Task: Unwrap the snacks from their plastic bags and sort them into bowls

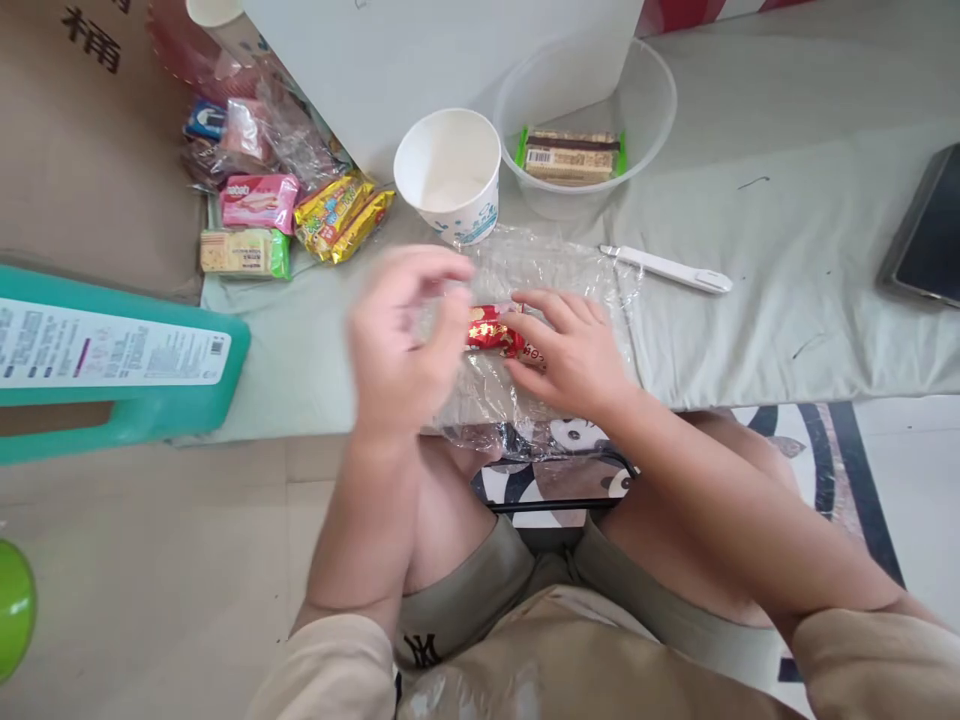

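Note:
A red snack packet (489,328) with gold lettering lies on a sheet of clear plastic wrap (495,390) at the table's front edge. My right hand (566,350) rests over the packet's right end, thumb on the near side and fingers on top, pressing it down. Just left of the packet, my left hand (409,335) is raised and blurred by motion. Its fingers are curled, with a gap between them and the thumb, and nothing shows in it. Behind the wrap stands a white paper cup (450,185).
A clear plastic bowl (645,110) holds a green-ended snack packet (574,155). A white utility knife (667,268) lies right of the wrap, a phone (930,230) farther right. Yellow packets (341,215) and a pink packet (259,203) sit left. A teal jug (172,365) stands front left.

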Demonstrator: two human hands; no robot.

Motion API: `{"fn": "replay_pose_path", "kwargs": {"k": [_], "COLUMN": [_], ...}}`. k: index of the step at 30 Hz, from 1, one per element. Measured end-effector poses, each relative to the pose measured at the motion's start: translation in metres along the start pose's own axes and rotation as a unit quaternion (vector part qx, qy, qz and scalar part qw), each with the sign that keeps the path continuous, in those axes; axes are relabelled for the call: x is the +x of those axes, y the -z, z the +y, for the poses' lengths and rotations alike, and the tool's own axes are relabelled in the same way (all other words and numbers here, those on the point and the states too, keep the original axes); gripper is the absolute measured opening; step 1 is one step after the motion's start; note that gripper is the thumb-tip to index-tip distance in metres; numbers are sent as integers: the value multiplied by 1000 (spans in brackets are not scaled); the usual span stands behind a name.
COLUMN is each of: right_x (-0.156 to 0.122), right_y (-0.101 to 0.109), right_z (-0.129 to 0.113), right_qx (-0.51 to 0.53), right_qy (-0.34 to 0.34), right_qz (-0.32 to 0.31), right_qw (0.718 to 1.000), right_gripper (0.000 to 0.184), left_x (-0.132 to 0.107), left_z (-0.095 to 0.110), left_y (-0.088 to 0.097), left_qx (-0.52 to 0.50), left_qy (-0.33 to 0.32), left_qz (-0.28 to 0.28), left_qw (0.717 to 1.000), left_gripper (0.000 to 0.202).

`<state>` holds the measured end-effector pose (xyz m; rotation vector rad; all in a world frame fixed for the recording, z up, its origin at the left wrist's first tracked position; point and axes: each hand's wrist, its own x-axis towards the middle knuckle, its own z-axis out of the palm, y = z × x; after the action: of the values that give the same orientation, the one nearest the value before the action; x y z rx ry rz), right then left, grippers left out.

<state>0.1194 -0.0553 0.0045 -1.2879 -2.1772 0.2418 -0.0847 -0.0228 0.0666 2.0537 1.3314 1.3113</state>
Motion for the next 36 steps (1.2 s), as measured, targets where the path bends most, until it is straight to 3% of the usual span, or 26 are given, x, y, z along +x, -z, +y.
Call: {"fn": "replay_pose_path", "kwargs": {"k": [3, 5, 9, 13, 18, 23, 31, 36], "right_x": [5, 5, 5, 6, 1, -6, -6, 0], "right_y": [-7, -9, -10, -9, -5, 0, 8, 8], "right_z": [-1, -2, 4, 10, 7, 8, 18, 14], "right_qx": [-27, -41, -36, -23, -75, -56, -20, -38], "right_qy": [-20, -41, -55, -26, -22, -42, -31, -55], "right_qz": [-72, -98, -101, -66, -56, -86, -47, 1], "right_qw": [997, 993, 993, 997, 995, 994, 998, 998], "right_gripper": [49, 45, 38, 26, 25, 38, 32, 27], "left_x": [-6, -8, -10, -9, -7, -6, -6, -5], "left_z": [-9, -27, -51, -54, -53, -53, -49, -49], "left_y": [-43, -56, -51, -47, -49, -47, -45, -45], "left_qx": [-18, -17, -34, -34, -21, -23, -12, 38], "left_qy": [54, 107, 193, 230, 212, 205, 197, 183], "left_qz": [-76, -103, -105, -89, -104, -121, -136, -166], "left_qw": [996, 989, 975, 968, 971, 971, 971, 968], "left_gripper": [21, 29, 41, 44, 43, 46, 42, 27]}}
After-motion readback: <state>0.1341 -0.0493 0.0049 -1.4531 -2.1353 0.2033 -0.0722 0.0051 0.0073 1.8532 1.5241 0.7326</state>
